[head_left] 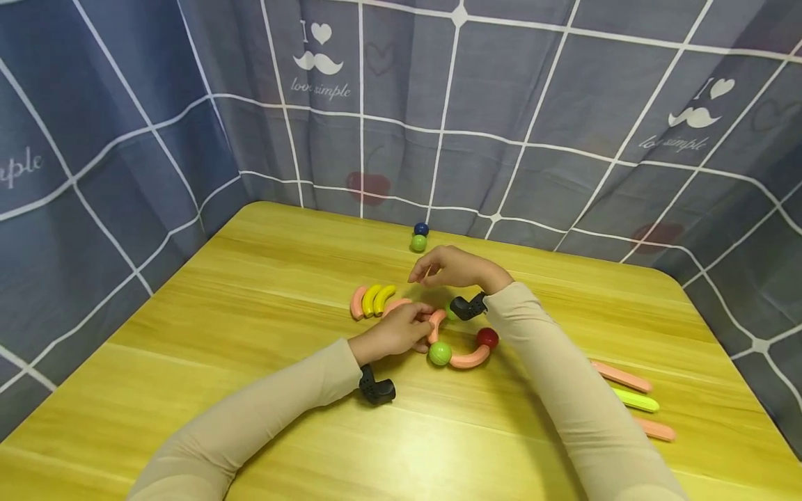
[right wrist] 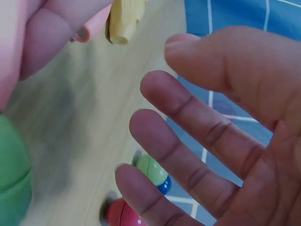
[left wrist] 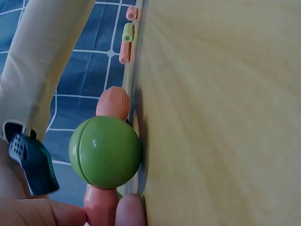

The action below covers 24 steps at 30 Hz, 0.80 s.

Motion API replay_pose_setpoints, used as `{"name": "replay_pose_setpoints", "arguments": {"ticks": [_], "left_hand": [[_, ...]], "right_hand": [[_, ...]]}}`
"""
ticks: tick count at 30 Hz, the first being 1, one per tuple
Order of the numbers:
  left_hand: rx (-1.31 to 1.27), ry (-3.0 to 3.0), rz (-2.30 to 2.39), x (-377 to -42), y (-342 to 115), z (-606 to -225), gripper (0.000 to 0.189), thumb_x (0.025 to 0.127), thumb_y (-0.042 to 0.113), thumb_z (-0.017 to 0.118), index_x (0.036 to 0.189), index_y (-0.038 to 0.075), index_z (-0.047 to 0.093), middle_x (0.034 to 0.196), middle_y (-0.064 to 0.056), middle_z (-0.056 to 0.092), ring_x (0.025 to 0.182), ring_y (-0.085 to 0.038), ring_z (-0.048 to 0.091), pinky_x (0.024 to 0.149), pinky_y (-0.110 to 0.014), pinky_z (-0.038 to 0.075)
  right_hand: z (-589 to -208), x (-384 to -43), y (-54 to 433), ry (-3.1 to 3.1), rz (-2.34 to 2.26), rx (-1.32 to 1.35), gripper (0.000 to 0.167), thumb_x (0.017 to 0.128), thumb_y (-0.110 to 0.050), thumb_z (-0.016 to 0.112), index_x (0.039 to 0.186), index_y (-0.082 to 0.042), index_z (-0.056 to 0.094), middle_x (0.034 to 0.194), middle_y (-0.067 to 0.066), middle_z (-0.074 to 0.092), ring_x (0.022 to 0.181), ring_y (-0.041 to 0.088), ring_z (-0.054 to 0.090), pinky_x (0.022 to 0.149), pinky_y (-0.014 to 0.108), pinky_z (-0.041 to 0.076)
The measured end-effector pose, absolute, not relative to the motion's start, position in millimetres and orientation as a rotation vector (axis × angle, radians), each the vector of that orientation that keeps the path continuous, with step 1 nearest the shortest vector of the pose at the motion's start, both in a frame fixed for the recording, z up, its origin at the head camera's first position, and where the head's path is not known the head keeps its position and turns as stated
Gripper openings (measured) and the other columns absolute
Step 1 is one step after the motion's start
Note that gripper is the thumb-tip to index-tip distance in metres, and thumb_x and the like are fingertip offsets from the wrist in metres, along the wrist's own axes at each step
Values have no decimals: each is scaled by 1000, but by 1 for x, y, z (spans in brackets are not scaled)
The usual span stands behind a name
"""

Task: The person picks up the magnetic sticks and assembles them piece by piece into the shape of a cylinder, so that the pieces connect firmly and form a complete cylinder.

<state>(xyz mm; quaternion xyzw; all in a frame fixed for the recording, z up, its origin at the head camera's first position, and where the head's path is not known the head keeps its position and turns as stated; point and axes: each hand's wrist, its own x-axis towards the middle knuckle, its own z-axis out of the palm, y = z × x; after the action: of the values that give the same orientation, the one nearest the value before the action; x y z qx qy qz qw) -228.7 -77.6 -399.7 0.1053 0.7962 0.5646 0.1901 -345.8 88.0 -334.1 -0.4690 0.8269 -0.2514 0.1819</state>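
My left hand (head_left: 401, 330) pinches a curved pink piece (head_left: 436, 321) between thumb and finger. That piece meets a light green ball (head_left: 441, 353), which shows large in the left wrist view. From the ball another curved pink piece (head_left: 471, 358) runs to a red ball (head_left: 487, 338), close over the tabletop. My right hand (head_left: 454, 267) hovers beyond the left one, its fingers spread and nothing between them, as the right wrist view shows. Below the right wrist, a second green ball (head_left: 450, 311) is partly hidden by the black wrist camera.
Left of the hands lie curved yellow pieces (head_left: 379, 299) and a pink one (head_left: 358, 303); another pink piece (head_left: 397, 304) is partly covered. A blue ball (head_left: 421, 229) and green ball (head_left: 418, 243) sit by the curtain. Straight sticks (head_left: 635, 399) lie at the right. A red ball (right wrist: 124, 214) shows in the right wrist view.
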Motion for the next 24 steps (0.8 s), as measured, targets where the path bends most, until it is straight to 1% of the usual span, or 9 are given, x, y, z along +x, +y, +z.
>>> {"name": "replay_pose_setpoints", "arguments": {"ticks": [3, 5, 8, 10, 14, 17, 20, 21, 24], "left_hand": [[318, 2260, 1559, -228, -78, -399, 45, 112, 3, 52, 154, -14, 46, 134, -24, 63, 93, -25, 72, 78, -31, 65], [346, 2268, 1548, -228, -79, -399, 44, 113, 4, 51, 153, -15, 46, 127, -21, 65, 89, -22, 72, 77, -30, 65], [402, 2282, 1535, -228, -80, -399, 40, 115, 9, 51, 148, -14, 51, 111, -17, 69, 81, -17, 71, 74, -29, 64], [429, 2284, 1535, -228, -80, -400, 37, 115, 12, 52, 143, -12, 55, 104, -14, 70, 77, -14, 69, 73, -28, 64], [442, 2312, 1512, -228, -81, -400, 29, 115, 14, 54, 130, -9, 62, 102, -9, 70, 72, -11, 68, 71, -27, 63], [436, 2361, 1469, -227, -82, -400, 22, 113, 13, 57, 121, -6, 64, 97, -8, 72, 70, -11, 70, 68, -24, 61], [470, 2417, 1421, -226, -82, -399, 18, 112, 13, 58, 111, -3, 66, 88, -5, 73, 66, -10, 69, 64, -21, 56], [483, 2428, 1412, -226, -82, -400, 17, 112, 13, 58, 109, -2, 66, 85, -5, 73, 65, -9, 68, 62, -20, 54], [517, 2427, 1420, -226, -81, -401, 19, 113, 11, 57, 106, -3, 68, 82, -3, 71, 64, -7, 65, 62, -18, 53]], "right_hand": [[-334, -347, 78, 2311, -666, -1332, 25, 100, 5, 66, 123, 6, 76, 122, 19, 77, 112, 36, 72, 102, 49, 57], [-334, -347, 72, 2298, -637, -1326, 26, 100, 4, 67, 124, 5, 76, 123, 19, 77, 113, 37, 71, 102, 49, 57], [-336, -348, 62, 2281, -591, -1340, 28, 99, 3, 69, 127, 5, 75, 124, 20, 76, 113, 38, 72, 101, 47, 58], [-339, -349, 56, 2268, -567, -1358, 30, 99, 3, 69, 128, 5, 75, 125, 20, 75, 113, 37, 72, 101, 45, 59], [-344, -351, 46, 2264, -545, -1384, 28, 99, 5, 69, 127, 4, 76, 125, 19, 75, 113, 36, 73, 101, 43, 59], [-346, -351, 38, 2278, -535, -1372, 26, 99, 5, 72, 124, 3, 78, 124, 18, 76, 110, 34, 74, 99, 41, 59], [-347, -350, 32, 2300, -525, -1340, 26, 96, 5, 74, 121, 1, 80, 121, 16, 76, 105, 30, 76, 96, 37, 60], [-347, -350, 31, 2309, -524, -1322, 26, 95, 5, 75, 120, 0, 80, 121, 15, 76, 104, 29, 76, 95, 36, 60], [-347, -350, 27, 2340, -514, -1283, 26, 92, 7, 77, 117, -2, 81, 120, 13, 76, 104, 27, 76, 94, 35, 60]]}}
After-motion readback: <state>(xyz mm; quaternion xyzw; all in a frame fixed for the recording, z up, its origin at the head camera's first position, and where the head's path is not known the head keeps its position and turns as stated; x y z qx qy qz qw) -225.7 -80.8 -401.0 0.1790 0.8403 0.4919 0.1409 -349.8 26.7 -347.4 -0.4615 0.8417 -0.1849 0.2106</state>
